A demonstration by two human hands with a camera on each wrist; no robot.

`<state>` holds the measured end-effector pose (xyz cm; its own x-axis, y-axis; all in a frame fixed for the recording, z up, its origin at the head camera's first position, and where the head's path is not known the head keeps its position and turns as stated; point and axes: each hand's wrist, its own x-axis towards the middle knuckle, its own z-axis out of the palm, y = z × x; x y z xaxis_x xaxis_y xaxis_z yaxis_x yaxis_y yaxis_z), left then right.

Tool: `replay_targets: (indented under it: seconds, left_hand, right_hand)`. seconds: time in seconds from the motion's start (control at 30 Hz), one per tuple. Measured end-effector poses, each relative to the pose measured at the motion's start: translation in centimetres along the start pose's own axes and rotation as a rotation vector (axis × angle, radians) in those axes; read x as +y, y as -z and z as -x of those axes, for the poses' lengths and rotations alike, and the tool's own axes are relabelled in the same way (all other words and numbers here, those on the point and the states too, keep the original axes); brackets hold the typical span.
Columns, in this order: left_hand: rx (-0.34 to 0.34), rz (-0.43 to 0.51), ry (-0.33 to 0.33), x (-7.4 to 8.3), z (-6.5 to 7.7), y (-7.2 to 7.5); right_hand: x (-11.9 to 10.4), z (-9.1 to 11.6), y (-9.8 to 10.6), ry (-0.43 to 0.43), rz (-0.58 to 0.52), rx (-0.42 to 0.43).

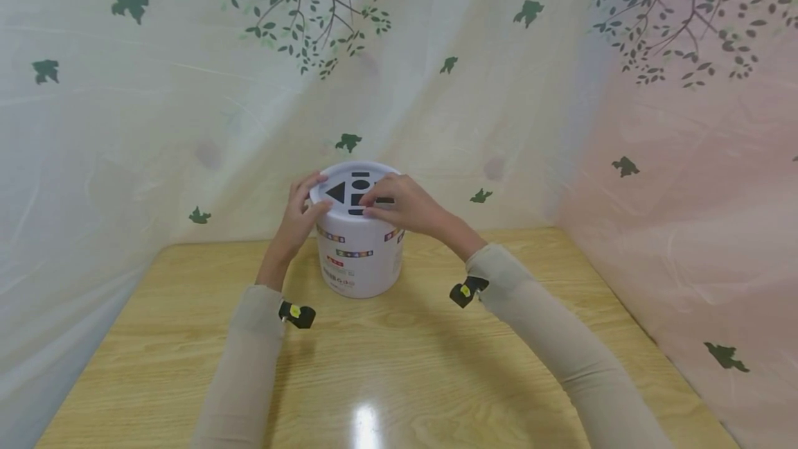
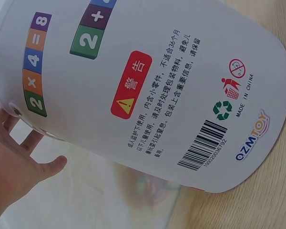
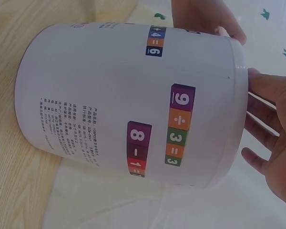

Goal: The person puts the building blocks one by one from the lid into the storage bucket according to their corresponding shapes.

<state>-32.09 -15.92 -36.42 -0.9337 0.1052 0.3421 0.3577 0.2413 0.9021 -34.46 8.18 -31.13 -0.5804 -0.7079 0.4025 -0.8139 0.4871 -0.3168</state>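
Note:
A white bucket (image 1: pixel 360 262) with printed sums stands upright on the table, its lid (image 1: pixel 344 175) marked with dark shapes, among them a triangle, a round and a square. My left hand (image 1: pixel 299 210) holds the lid's left rim, thumb at the front and fingers farther back. Over the lid's right half, my right hand (image 1: pixel 408 205) has its thumb and forefinger close together beside the dark square. Whether anything small sits between those fingertips is hidden. The right wrist view shows the right-hand fingers (image 3: pixel 262 121) beyond the lid rim; the left wrist view shows the bucket's warning label (image 2: pixel 131 85).
The wooden table (image 1: pixel 386 366) extends in front of the bucket and to both sides. A pale curtain (image 1: pixel 262 102) printed with leaves and branches hangs close behind the bucket. On each sleeve cuff sits a small black camera (image 1: pixel 298 314).

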Motion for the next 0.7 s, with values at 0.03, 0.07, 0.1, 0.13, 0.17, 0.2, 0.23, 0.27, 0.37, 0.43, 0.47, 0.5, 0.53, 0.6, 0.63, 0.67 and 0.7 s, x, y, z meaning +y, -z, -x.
replay_targets:
  seconds: [0.03, 0.07, 0.1, 0.13, 0.17, 0.2, 0.23, 0.27, 0.37, 0.43, 0.47, 0.5, 0.53, 0.6, 0.63, 0.67, 0.7]
  left_hand:
    - [0.0, -0.001, 0.0, 0.0, 0.0, 0.0]
    - [0.0, -0.002, -0.001, 0.0, 0.0, 0.0]
    - [0.001, -0.003, -0.002, 0.0, 0.0, 0.0]
    - [0.001, -0.004, -0.003, 0.0, 0.0, 0.0]
    - [0.001, -0.002, -0.005, 0.0, 0.0, 0.0]
    - [0.001, -0.001, -0.006, -0.1, 0.0, 0.0]
    - [0.001, 0.0, -0.008, -0.1, 0.0, 0.0]
    - [0.005, -0.001, -0.015, -0.6, -0.2, 0.0]
    - [0.018, -0.001, -0.031, -2.2, -0.9, 0.0]
    - [0.029, -0.005, -0.04, -3.3, -1.4, 0.0]
    - [0.034, -0.006, -0.044, -3.9, -1.6, 0.0]
    - [0.035, -0.007, -0.044, -3.9, -1.6, 0.0]
    - [0.037, -0.009, -0.045, -3.9, -1.6, 0.0]
    - [0.039, -0.007, -0.047, -3.9, -1.6, 0.0]
    - [0.039, -0.006, -0.048, -3.9, -1.6, 0.0]
    - [0.04, -0.004, -0.05, -3.9, -1.6, 0.0]
    - [0.04, -0.004, -0.05, -4.0, -1.7, 0.0]
  right_hand:
    - [0.1, 0.0, 0.0, -0.002, 0.004, 0.001]
    - [0.1, 0.0, 0.1, -0.005, 0.009, 0.001]
    - [0.2, 0.0, 0.1, -0.007, 0.015, 0.002]
    - [0.2, 0.1, 0.2, -0.011, 0.019, 0.003]
    - [0.2, 0.2, 0.3, -0.015, 0.021, 0.004]
    - [0.2, 0.3, 0.4, -0.017, 0.021, 0.007]
    - [0.3, 0.4, 0.5, -0.022, 0.021, 0.01]
    - [0.4, 0.6, 0.5, -0.022, 0.017, 0.014]
    - [0.8, 1.0, 0.9, -0.024, 0.005, 0.024]
    - [1.3, 1.4, 1.2, -0.024, -0.001, 0.025]
    - [1.5, 1.6, 1.4, -0.022, -0.003, 0.028]
    - [1.7, 1.8, 1.5, -0.024, 0.0, 0.03]
    - [2.0, 2.1, 1.7, -0.029, 0.004, 0.033]
    - [2.4, 2.6, 2.0, -0.028, 0.012, 0.044]
    - [2.7, 2.9, 2.1, -0.028, 0.014, 0.051]
    - [2.9, 3.2, 2.2, -0.029, 0.023, 0.058]
    - [3.1, 3.5, 2.4, -0.032, 0.03, 0.063]
